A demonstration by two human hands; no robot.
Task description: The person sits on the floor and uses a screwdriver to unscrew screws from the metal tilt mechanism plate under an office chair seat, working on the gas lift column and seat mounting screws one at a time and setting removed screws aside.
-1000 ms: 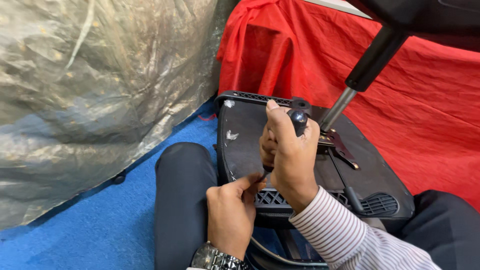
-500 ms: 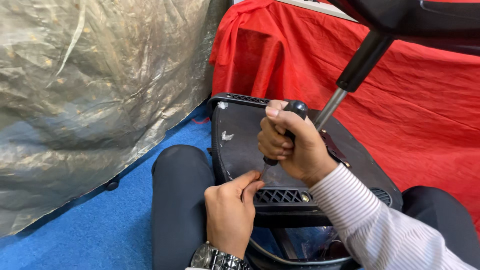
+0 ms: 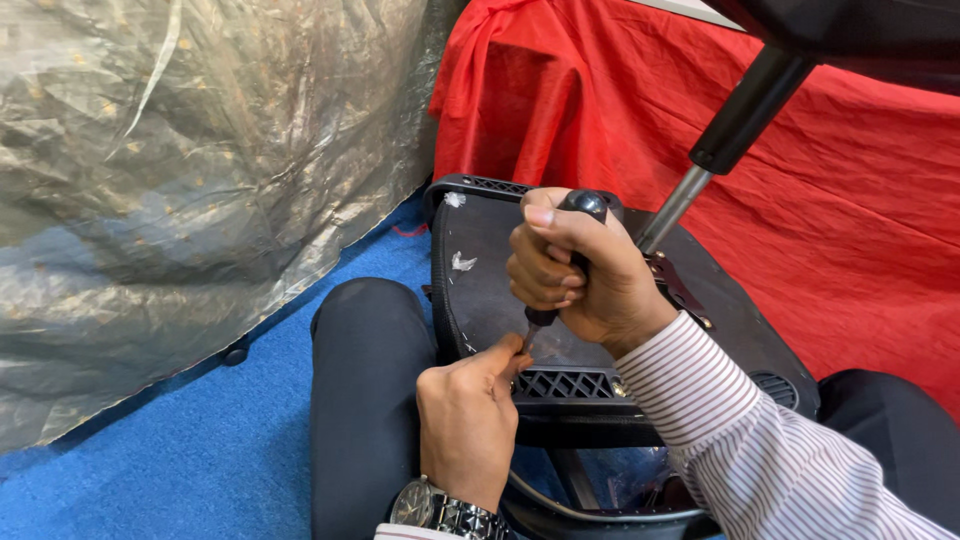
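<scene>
My right hand (image 3: 580,270) is closed around the black handle of a screwdriver (image 3: 570,245), held nearly upright with its tip down on the underside of a black office chair seat (image 3: 480,290). My left hand (image 3: 470,415), a metal watch on its wrist, pinches at the screwdriver tip near the seat's front edge; what its fingertips hold is hidden. The upturned seat rests across my lap. Its gas-lift column (image 3: 725,150) rises up and to the right from the seat's metal mounting plate (image 3: 680,285).
A red cloth (image 3: 840,170) drapes over something behind the seat. A bulky shape wrapped in clear plastic sheeting (image 3: 190,170) fills the left. Blue floor (image 3: 200,440) lies at the lower left. The chair's dark base (image 3: 860,30) hangs at the top right.
My right hand has shifted its grip on the screwdriver handle and moved slightly left. The left hand has stayed at the tip. The view has shifted a little.
</scene>
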